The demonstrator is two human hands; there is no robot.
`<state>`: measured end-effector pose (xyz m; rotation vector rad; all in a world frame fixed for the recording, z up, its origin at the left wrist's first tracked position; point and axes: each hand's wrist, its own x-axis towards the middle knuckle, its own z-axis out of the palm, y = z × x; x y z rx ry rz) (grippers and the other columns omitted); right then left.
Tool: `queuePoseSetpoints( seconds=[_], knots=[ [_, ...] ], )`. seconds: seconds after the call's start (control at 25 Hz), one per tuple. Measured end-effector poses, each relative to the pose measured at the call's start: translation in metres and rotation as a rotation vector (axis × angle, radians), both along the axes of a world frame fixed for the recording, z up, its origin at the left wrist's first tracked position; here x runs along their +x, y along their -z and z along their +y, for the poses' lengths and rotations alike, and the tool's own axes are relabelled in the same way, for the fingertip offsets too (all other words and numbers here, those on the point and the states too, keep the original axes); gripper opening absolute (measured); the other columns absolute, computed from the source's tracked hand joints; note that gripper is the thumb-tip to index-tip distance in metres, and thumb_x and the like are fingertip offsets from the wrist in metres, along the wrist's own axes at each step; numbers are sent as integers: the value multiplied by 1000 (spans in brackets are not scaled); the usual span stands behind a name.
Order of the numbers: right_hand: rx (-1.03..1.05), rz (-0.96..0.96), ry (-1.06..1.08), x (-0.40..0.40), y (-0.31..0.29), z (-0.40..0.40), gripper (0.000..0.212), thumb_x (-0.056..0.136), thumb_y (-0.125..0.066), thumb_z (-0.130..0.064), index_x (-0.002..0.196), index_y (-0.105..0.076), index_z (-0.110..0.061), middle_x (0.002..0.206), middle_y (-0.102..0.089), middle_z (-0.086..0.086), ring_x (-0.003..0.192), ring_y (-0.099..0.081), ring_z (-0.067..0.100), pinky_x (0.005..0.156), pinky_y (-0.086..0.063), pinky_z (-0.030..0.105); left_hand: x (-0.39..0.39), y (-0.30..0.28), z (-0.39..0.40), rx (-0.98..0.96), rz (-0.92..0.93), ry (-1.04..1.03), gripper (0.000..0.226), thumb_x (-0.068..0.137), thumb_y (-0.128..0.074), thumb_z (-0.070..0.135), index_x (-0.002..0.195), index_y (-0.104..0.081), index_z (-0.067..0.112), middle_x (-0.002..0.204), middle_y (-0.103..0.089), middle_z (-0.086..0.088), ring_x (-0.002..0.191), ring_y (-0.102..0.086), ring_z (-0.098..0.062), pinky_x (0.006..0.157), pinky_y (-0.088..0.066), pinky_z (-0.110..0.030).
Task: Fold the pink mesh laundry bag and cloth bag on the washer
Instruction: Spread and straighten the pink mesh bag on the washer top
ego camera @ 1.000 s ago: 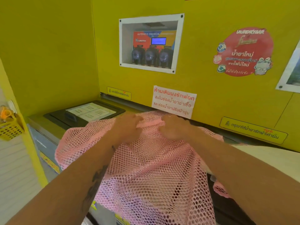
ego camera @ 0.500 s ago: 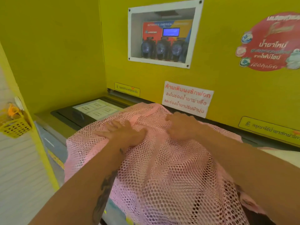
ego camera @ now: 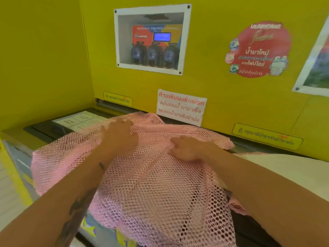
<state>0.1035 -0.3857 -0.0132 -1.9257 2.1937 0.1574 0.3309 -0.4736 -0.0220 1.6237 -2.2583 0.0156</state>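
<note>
Nearest to me, the mesh bag (ego camera: pixel 151 184) hangs over the washer (ego camera: pixel 19 139) front and is cut off at the bottom edge. It covers most of the lid. My left hand (ego camera: pixel 119 136) lies flat on it, fingers spread. My right hand (ego camera: pixel 187 148) presses beside it, fingers curled; I cannot tell if they pinch the mesh. A pale cloth (ego camera: pixel 284 168) lies right, partly hidden.

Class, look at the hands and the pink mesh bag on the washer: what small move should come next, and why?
Probably sweep both palms outward. The left hand and right hand lie flat on the pink mesh bag, which looks rumpled and overhangs the washer, so it likely needs flattening before folding.
</note>
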Motion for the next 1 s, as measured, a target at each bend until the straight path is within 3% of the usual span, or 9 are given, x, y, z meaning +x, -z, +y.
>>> queuePoseSetpoints(
  seconds=[0.12, 0.2, 0.28, 0.36, 0.48, 0.6, 0.76, 0.88, 1.0],
  knots=[
    [-59, -49, -38, -6, -24, 16, 68, 94, -44, -59, 151, -37, -23, 161, -33, 5, 145, -33, 27, 117, -29, 43, -10, 9, 27, 227, -110, 164, 60, 89, -35, 62, 145, -35, 38, 156, -31, -2, 140, -33, -32, 112, -21, -65],
    [-86, -78, -23, -18, -48, 39, 58, 96, -51, -49, 148, -42, -25, 159, -35, 2, 142, -36, 24, 113, -33, 36, -3, 17, 35, 203, -152, 176, 55, 92, -35, 58, 140, -44, 33, 150, -40, -3, 133, -42, -30, 108, -32, -57],
    [-95, -101, -13, -35, -71, 71, 55, 96, -55, -46, 146, -44, -27, 159, -35, 2, 138, -41, 23, 104, -40, 33, -1, 13, 45, -40, -12, 236, 40, 92, -43, 42, 120, -63, 22, 129, -59, -6, 113, -57, -27, 95, -46, -45],
    [-101, -74, -18, -55, -84, 105, 56, 96, -56, -46, 147, -43, -28, 157, -37, -1, 135, -44, 21, 99, -39, 31, -12, 1, 57, -214, 187, 360, 27, 91, -50, 28, 106, -69, 18, 113, -67, -5, 102, -62, -26, 89, -50, -42],
    [69, -61, 33, -87, -84, 150, 74, 88, -64, -55, 152, -32, -35, 157, -36, -9, 140, -38, 20, 111, -34, 39, -48, -25, 98, -246, 357, 569, 27, 86, -50, 26, 104, -69, 19, 108, -67, 1, 103, -60, -19, 93, -47, -41],
    [170, -20, 112, -117, -62, 184, 89, 81, -69, -56, 154, -21, -40, 156, -39, -9, 139, -41, 22, 113, -34, 46, -89, -37, 155, -160, 421, 753, 25, 86, -50, 28, 104, -68, 23, 102, -62, 9, 95, -59, -8, 87, -46, -34],
    [-43, 144, 263, -173, -39, 210, 74, 86, -58, -51, 151, -28, -31, 144, -50, 3, 126, -51, 29, 104, -44, 48, -134, -31, 226, 16, 254, 920, 23, 87, -60, 38, 109, -64, 32, 106, -54, 18, 98, -55, -1, 89, -44, -30],
    [-154, 172, 272, -203, -42, 231, 54, 94, -52, -36, 145, -40, -24, 150, -45, 8, 133, -47, 32, 105, -43, 48, -158, -22, 260, 92, 82, 943, 37, 86, -63, 38, 121, -55, 41, 118, -44, 22, 113, -43, -1, 101, -33, -25],
    [-152, 48, 151, -206, -53, 250, 66, 94, -58, -45, 152, -34, -25, 159, -33, 3, 144, -34, 27, 114, -34, 42, -182, -19, 283, 60, 98, 898, 43, 86, -63, 39, 127, -52, 40, 125, -46, 17, 118, -44, -7, 104, -34, -28]
  ],
)
